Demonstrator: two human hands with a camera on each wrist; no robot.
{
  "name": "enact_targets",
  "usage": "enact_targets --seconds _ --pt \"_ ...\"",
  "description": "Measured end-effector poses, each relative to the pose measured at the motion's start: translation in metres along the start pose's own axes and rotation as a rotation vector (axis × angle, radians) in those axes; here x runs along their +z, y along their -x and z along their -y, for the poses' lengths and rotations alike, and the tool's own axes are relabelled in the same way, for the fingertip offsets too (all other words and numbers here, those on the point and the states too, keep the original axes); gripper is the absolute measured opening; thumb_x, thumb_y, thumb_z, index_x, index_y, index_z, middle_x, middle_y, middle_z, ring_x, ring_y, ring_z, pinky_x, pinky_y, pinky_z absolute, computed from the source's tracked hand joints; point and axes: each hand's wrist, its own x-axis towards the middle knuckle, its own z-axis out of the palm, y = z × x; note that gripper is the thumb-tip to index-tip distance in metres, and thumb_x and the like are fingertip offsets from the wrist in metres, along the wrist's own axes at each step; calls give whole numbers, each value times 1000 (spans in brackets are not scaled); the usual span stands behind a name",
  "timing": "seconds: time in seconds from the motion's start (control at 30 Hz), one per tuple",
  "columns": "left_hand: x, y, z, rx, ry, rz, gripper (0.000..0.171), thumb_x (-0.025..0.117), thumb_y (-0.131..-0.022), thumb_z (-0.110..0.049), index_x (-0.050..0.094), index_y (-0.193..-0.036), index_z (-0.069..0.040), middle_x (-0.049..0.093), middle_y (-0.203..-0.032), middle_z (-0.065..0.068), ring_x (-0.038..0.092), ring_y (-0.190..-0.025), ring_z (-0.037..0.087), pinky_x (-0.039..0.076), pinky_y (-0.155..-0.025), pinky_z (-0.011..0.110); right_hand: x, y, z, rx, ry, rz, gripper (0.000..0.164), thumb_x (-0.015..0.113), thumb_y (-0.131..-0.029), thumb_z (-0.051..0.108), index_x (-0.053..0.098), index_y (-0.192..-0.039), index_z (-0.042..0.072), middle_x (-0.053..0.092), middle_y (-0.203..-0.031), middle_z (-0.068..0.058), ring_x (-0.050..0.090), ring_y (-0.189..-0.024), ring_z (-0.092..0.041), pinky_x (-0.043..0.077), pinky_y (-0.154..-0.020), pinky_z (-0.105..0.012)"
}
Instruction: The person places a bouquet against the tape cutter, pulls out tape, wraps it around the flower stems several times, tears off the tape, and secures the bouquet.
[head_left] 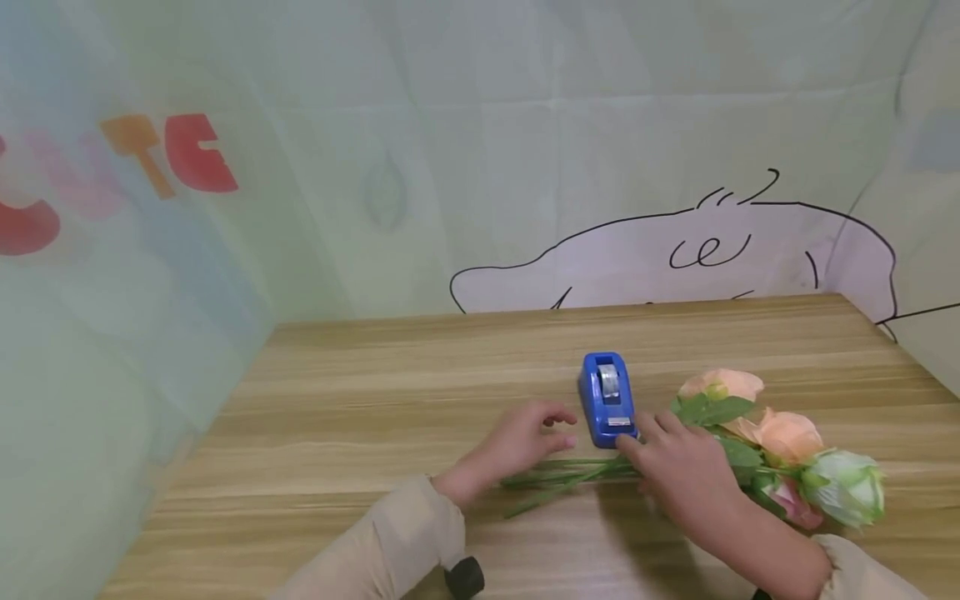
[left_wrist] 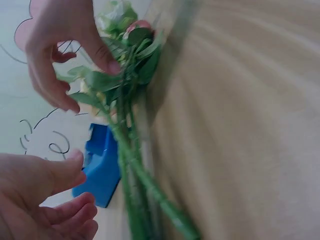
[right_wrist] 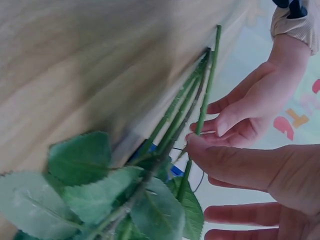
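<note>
A bunch of artificial roses lies on the table, its green stems (head_left: 555, 477) pointing left and its peach rose (head_left: 787, 436) and green-white rose (head_left: 843, 487) at the right. Over the upper stems is my right hand (head_left: 686, 467), fingers loosely bent and spread from the thumb. In the right wrist view its thumb (right_wrist: 225, 162) is at one stem, but contact is unclear. My left hand (head_left: 525, 437) hovers beside the lower stems, holding nothing, with thumb and fingers apart. Between and just beyond both hands stands a blue tape dispenser (head_left: 591, 417) with a tape roll (head_left: 609, 382).
The wood-grain table (head_left: 360, 400) meets a printed cloth backdrop (head_left: 450, 167) along its back and left edges. Green leaves (right_wrist: 85, 160) spread below the blooms. A dark wrist device (head_left: 465, 577) sits at the left sleeve.
</note>
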Motion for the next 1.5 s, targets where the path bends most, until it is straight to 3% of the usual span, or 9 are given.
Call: enact_targets --seconds 0.33,0.5,0.7,0.83,0.97,1.3,1.5 --pt "-16 -34 -2 -10 4 -91 33 67 -85 -8 60 -117 -3 59 -121 11 52 -113 30 42 -94 41 -11 -11 -1 -48 -86 -11 47 91 -48 21 67 -86 10 60 -85 -5 56 -72 -20 48 -58 -33" --pt "-18 -50 1 -37 33 -33 52 72 -82 -13 52 -129 -7 52 -132 9 47 -119 33 41 -95 43 -10 -16 -1 -55 -128 -46 41 90 -52 19 66 -84 11 60 -83 -4 57 -71 -19 48 -58 -31" --pt "-21 -64 12 -81 158 46 64 71 -82 -11 42 -138 -10 40 -143 8 37 -129 33 39 -98 46 -6 -22 -1 -47 -161 -74 34 88 -54 15 66 -80 11 60 -80 -3 58 -69 -18 49 -59 -31" --pt "-21 -73 16 -54 204 101 66 70 -83 -7 38 -140 -7 37 -145 7 34 -131 32 37 -101 44 -6 -23 -2 -31 -166 -66 36 89 -55 16 66 -83 11 61 -82 -3 59 -71 -19 51 -61 -31" --pt "-18 -83 18 -16 192 149 66 69 -83 -5 36 -141 -3 37 -145 9 36 -130 32 36 -101 41 -8 -24 -4 -12 -208 -51 34 87 -58 14 67 -84 11 61 -84 -3 60 -74 -19 52 -63 -31" --pt "-11 -96 19 -32 217 180 65 68 -83 -6 37 -140 -1 42 -141 12 40 -128 27 32 -105 38 -19 -39 -10 54 -339 -23 25 84 -64 6 68 -83 9 63 -84 -3 62 -72 -16 53 -58 -27" --pt "-8 -101 17 -33 232 195 65 69 -84 -6 37 -139 1 44 -138 14 42 -127 25 32 -105 36 -23 -45 -20 79 -335 4 22 82 -67 3 70 -84 9 64 -83 -4 64 -73 -19 53 -57 -29"
